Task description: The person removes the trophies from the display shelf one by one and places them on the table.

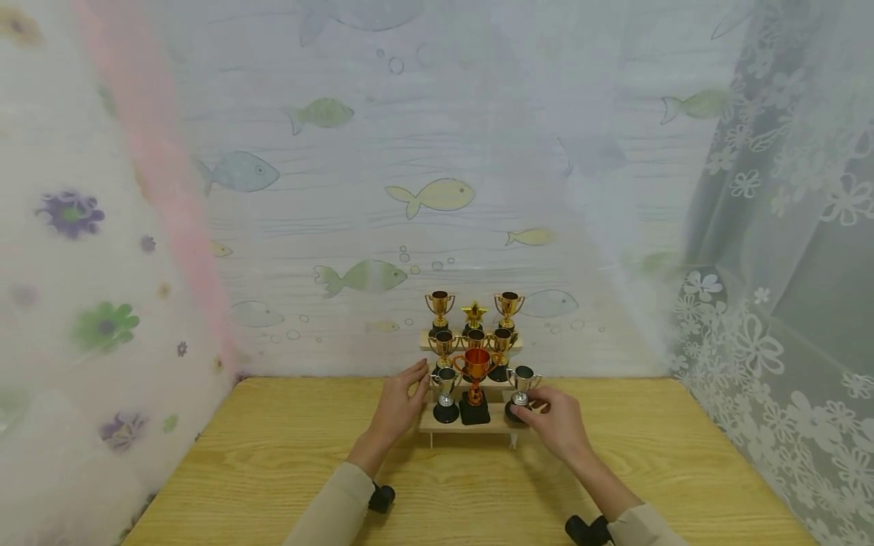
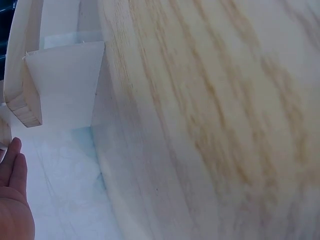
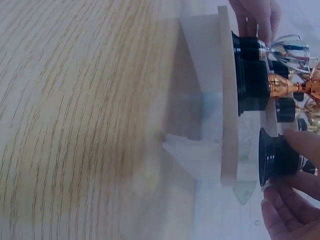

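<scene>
You pinched the silver trophy [image 1: 523, 378] by its black base [image 3: 278, 159] in your right hand [image 1: 561, 426], upright just above the stand's [image 1: 471, 428] front-right corner, probably for control. Your left hand [image 1: 399, 402], fingers nearly straight, lay at its left edge, perhaps steadying it.

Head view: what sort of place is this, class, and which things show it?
Probably an indoor corner set up for tabletop work; which kind of building cannot be told. Signs: the fish-print backdrop, the sheer flowered curtain at the right, and the wooden table with small trophies.
</scene>
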`<action>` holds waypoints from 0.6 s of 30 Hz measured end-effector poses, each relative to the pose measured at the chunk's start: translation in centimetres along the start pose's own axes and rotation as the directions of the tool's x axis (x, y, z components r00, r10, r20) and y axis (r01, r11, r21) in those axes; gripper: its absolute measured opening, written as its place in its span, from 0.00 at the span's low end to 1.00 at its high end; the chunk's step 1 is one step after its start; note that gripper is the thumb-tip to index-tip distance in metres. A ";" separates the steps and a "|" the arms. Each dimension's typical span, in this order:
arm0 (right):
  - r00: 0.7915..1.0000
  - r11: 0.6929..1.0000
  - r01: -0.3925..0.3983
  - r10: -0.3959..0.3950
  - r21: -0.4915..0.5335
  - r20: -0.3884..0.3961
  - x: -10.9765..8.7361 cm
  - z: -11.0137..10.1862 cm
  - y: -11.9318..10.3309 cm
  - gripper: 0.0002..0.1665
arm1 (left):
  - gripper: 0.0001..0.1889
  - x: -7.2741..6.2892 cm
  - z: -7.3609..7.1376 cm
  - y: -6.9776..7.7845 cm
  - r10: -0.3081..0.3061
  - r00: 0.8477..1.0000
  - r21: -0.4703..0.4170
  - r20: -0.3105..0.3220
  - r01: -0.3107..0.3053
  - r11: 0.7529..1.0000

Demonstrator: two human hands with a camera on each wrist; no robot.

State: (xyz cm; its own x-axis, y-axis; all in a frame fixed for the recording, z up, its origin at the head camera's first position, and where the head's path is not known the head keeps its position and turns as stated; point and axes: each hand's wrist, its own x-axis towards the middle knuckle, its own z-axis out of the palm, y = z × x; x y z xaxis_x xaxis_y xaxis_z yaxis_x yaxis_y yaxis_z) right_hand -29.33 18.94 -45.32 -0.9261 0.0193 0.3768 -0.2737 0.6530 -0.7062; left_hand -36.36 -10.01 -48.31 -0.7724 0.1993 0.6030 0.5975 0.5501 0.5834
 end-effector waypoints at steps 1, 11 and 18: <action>1.000 1.000 -0.003 0.003 0.000 0.001 0.0 -0.1 0.0 0.16 | 0.18 0.0 0.0 0.0 -0.001 1.000 0.001 0.000 0.001 1.000; 1.000 1.000 -0.003 0.003 -0.017 0.005 0.0 -1.1 0.3 0.16 | 0.19 0.0 -0.1 0.0 -0.018 1.000 -0.003 0.006 0.018 1.000; 1.000 1.000 0.002 -0.001 -0.029 0.004 -0.3 -1.9 0.7 0.16 | 0.19 0.0 0.0 0.2 -0.028 1.000 0.005 0.011 0.028 1.000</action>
State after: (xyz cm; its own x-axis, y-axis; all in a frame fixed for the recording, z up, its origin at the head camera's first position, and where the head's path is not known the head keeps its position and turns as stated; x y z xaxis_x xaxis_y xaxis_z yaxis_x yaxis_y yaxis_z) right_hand -28.80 20.80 -44.79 -0.9268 0.0152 0.3753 -0.2676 0.6745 -0.6880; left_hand -36.27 -9.93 -48.17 -0.7913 0.1929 0.5802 0.5744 0.5595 0.5975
